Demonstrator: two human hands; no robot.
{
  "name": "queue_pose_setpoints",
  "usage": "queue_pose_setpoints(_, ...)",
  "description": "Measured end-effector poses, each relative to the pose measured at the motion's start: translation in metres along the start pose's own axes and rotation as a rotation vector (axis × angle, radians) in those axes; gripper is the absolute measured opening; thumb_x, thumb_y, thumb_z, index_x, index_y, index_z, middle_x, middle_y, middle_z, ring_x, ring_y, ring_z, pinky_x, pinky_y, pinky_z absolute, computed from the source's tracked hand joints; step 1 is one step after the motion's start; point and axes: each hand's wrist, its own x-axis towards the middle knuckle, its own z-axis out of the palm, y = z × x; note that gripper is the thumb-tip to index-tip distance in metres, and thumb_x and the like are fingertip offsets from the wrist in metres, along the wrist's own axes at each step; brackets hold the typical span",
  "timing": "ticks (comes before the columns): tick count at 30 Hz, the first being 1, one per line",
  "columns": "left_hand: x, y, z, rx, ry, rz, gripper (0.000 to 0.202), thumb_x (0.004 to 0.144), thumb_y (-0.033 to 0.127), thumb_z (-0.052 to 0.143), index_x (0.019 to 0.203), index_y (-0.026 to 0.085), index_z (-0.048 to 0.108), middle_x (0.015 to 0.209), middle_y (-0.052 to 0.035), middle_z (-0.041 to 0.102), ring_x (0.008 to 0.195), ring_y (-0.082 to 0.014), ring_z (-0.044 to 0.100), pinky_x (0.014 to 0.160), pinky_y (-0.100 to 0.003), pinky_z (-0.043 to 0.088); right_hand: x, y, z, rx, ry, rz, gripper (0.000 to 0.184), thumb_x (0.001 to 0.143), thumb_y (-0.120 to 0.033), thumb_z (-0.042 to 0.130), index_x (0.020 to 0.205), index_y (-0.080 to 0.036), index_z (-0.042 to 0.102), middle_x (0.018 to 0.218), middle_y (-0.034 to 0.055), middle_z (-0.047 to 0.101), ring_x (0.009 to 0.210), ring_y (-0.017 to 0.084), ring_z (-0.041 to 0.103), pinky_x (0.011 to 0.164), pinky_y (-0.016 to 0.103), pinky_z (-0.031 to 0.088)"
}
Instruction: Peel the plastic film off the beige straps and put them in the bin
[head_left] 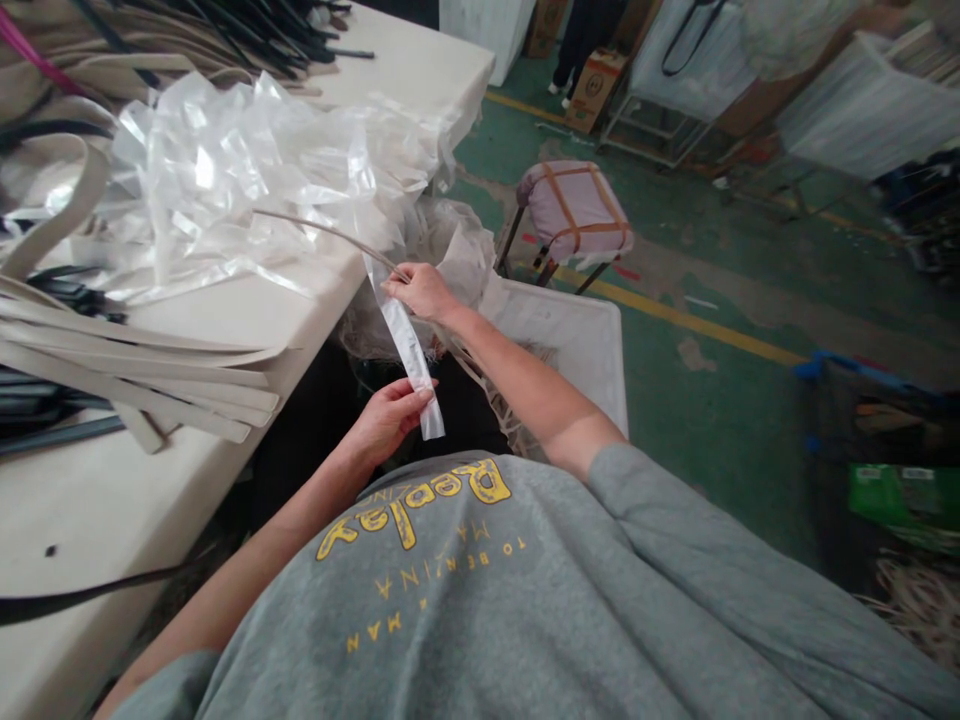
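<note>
My right hand [421, 291] is closed in a pinch on the top of a narrow clear plastic sleeve [409, 350], where a thin beige strip [322, 232] comes out and arcs back over the table. My left hand [388, 418] grips the lower end of the same sleeve, thumb on top. Both hands are held beside the table edge, above a white bin [589, 340].
The white table [105, 490] at left carries a heap of crumpled clear plastic [232, 180], flat beige strips [150, 375] and dark strips [247, 30]. A padded stool [574, 210] stands on the green floor. Boxes and racks stand at the back; a person's legs [585, 40] show there.
</note>
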Motion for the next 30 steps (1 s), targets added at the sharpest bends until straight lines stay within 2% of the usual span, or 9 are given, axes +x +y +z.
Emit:
queue_pose_setpoints(8,0.000,-0.003,-0.005,0.093,-0.151,-0.144,0.025,0.060,0.019,0.092,0.078,0.010,0.076,0.074,-0.0084,0.072,0.063,-0.0149,0.065,0.062,-0.024,0.055,0.008,0.002,0.005,0.014,-0.014,0.006,0.027,0.092,-0.033,0.058,0.072,-0.015,0.056,0.064,-0.0036,0.051,0.066,0.010,0.047,0.065,0.023,0.034)
queue_pose_setpoints(10,0.002,-0.004,-0.005,0.102,-0.169,-0.143,0.025,0.061,0.022,0.092,0.076,0.011,0.076,0.070,-0.0075,0.071,0.060,-0.0136,0.063,0.060,-0.024,0.055,0.007,0.002,0.005,0.071,-0.020,0.018,0.031,0.097,-0.038,0.053,0.076,-0.015,0.057,0.068,-0.0023,0.056,0.066,0.010,0.049,0.066,0.022,0.036)
queue_pose_setpoints(12,0.004,-0.003,-0.006,0.094,-0.151,-0.145,0.023,0.064,0.023,0.091,0.077,0.011,0.075,0.069,-0.0074,0.071,0.059,-0.0134,0.063,0.061,-0.025,0.055,-0.001,0.003,0.003,0.147,-0.036,0.034,0.040,0.100,-0.050,0.046,0.083,-0.016,0.057,0.073,-0.0008,0.061,0.065,0.010,0.052,0.065,0.023,0.039)
queue_pose_setpoints(16,0.012,0.007,-0.008,-0.042,-0.005,-0.113,0.015,0.075,0.022,0.083,0.078,0.013,0.072,0.074,-0.0057,0.070,0.062,-0.0134,0.065,0.072,-0.029,0.058,-0.050,0.009,-0.011,0.265,-0.117,0.075,0.061,0.096,-0.072,0.031,0.097,-0.018,0.058,0.076,0.0010,0.065,0.058,0.011,0.052,0.056,0.024,0.040)
queue_pose_setpoints(19,0.019,0.017,-0.009,-0.177,0.081,-0.050,0.015,0.083,0.025,0.077,0.076,0.016,0.066,0.069,-0.0007,0.067,0.061,-0.0110,0.064,0.079,-0.030,0.058,-0.108,0.018,-0.029,0.354,-0.136,0.110,0.061,0.095,-0.073,0.030,0.095,-0.018,0.057,0.070,0.0007,0.064,0.048,0.009,0.046,0.047,0.022,0.036)
queue_pose_setpoints(21,0.024,0.022,-0.007,-0.259,0.118,-0.026,0.019,0.087,0.027,0.074,0.074,0.017,0.063,0.066,0.0017,0.064,0.060,-0.0094,0.063,0.080,-0.029,0.058,-0.149,0.021,-0.042,0.447,-0.159,0.181,0.057,0.093,-0.071,0.035,0.087,-0.019,0.056,0.068,0.0000,0.064,0.041,0.007,0.038,0.041,0.022,0.032)
queue_pose_setpoints(24,0.029,0.026,0.000,-0.336,0.160,-0.016,0.022,0.090,0.030,0.070,0.075,0.018,0.061,0.067,0.0021,0.064,0.061,-0.0090,0.064,0.081,-0.029,0.058,-0.198,0.020,-0.057,0.561,-0.243,0.260,0.060,0.094,-0.070,0.033,0.075,-0.018,0.057,0.061,0.0013,0.062,0.038,0.006,0.035,0.039,0.022,0.031)
queue_pose_setpoints(28,0.032,0.024,0.010,-0.316,0.158,-0.020,0.020,0.092,0.032,0.068,0.080,0.017,0.064,0.075,-0.0001,0.067,0.066,-0.0106,0.067,0.080,-0.028,0.058,-0.230,0.012,-0.059,0.485,-0.424,0.294,0.065,0.095,-0.069,0.037,0.063,-0.017,0.061,0.050,0.0010,0.054,0.041,0.008,0.040,0.043,0.023,0.032)
queue_pose_setpoints(30,0.032,0.022,0.013,-0.284,0.138,-0.030,0.020,0.093,0.033,0.067,0.081,0.017,0.065,0.075,-0.0009,0.067,0.067,-0.0108,0.067,0.075,-0.025,0.057,-0.233,0.009,-0.054,0.423,-0.432,0.287,0.063,0.095,-0.066,0.042,0.061,-0.017,0.061,0.051,0.0010,0.053,0.046,0.009,0.044,0.047,0.023,0.035)
